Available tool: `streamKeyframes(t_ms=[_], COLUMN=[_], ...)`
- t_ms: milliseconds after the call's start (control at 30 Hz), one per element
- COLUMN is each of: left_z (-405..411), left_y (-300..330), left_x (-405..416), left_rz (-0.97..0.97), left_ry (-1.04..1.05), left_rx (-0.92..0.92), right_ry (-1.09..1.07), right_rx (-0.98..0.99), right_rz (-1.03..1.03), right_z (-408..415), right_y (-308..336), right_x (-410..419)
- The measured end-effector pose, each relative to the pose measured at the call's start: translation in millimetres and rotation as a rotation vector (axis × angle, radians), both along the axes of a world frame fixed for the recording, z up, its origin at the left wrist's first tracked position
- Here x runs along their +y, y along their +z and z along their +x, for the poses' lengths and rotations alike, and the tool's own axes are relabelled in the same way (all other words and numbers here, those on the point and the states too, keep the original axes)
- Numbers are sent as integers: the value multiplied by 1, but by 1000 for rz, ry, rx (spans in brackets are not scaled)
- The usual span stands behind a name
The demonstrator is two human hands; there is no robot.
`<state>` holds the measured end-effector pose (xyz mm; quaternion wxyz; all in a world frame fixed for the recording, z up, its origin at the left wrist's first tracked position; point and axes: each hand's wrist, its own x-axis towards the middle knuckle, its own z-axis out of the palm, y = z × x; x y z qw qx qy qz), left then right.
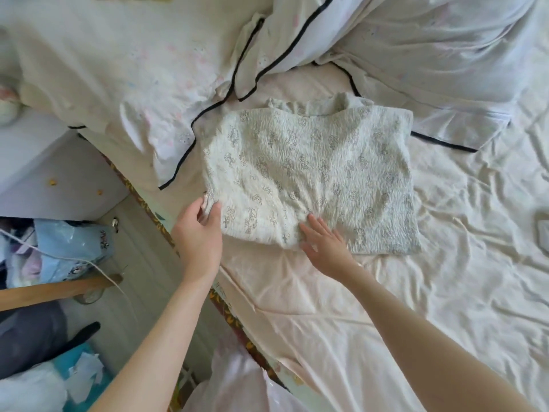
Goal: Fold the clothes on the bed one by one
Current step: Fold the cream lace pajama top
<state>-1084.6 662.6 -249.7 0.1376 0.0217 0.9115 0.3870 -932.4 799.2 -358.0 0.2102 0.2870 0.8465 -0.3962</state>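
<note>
Left hand (199,224) pinches the near left corner of the printed garment (309,176), thumb and fingers curled round a bit of its edge. Right hand (325,240) lies flat on the garment's near hem, fingers straight and spread, pressing the cloth down.

That garment, a crinkled pale top with small drawn figures, lies folded into a rough rectangle on the pale pink sheet (356,316) in the middle of the bed, its collar end turned away from the person. Beyond it, touching its far edge, sits a heap of white clothes with dark piping (267,60), one piece spilling down to the left of the garment and another at its right.

Creases run all over the sheet, most of all to the right. Along the bed's left side runs a patterned edge (139,200). Past it is a light wooden floor (142,263), a white cabinet (38,168) with small yellow marks, a blue plastic bag (71,248), a white cable (89,263) and a wooden bar (53,288).
</note>
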Motion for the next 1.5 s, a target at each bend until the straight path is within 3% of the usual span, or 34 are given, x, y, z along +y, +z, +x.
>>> streamKeyframes(t_ms=[167,267,367,467,533,700,867,1067,1133,1233,1300,1400,1500], left_z=[39,78,121,151,151,114,103,106,105,103,100,97,93], left_y=[16,6,-13,-36,-51,-86,-103,-125,-125,-114,-106,-107,-106], left_x=[80,130,165,169,151,92,73,62,60,71,81,87,88], left_rz=[173,224,199,-17,-95,-227,-317,-226,-91,133,168,93,175], left_ry=[-384,-656,-896,-1151,-1209,-1088,-986,-1169,-1038,-478,-197,-204,-151], left_rx=[221,214,72,-129,-43,322,256,255,106,-248,-553,-752,-887], right_ry=[-903,-1236,-1431,-1509,-1474,-1395,-1393,-1349,-1340,-1345,-1379,-1382,-1379], right_rx=[242,435,530,475,390,210,174,99,65,11,-1,-3,28], right_rz=[-698,-879,-931,-901,-833,-612,-495,-251,-229,-296,-396,-483,-513], right_z=[23,55,84,100,102,93,86,119,123,123,122,121,119], right_y=[42,54,55,49,42,25,21,-1,-10,-22,-26,-27,-16], right_x=[28,52,77,94,100,110,117,106,106,113,117,118,112])
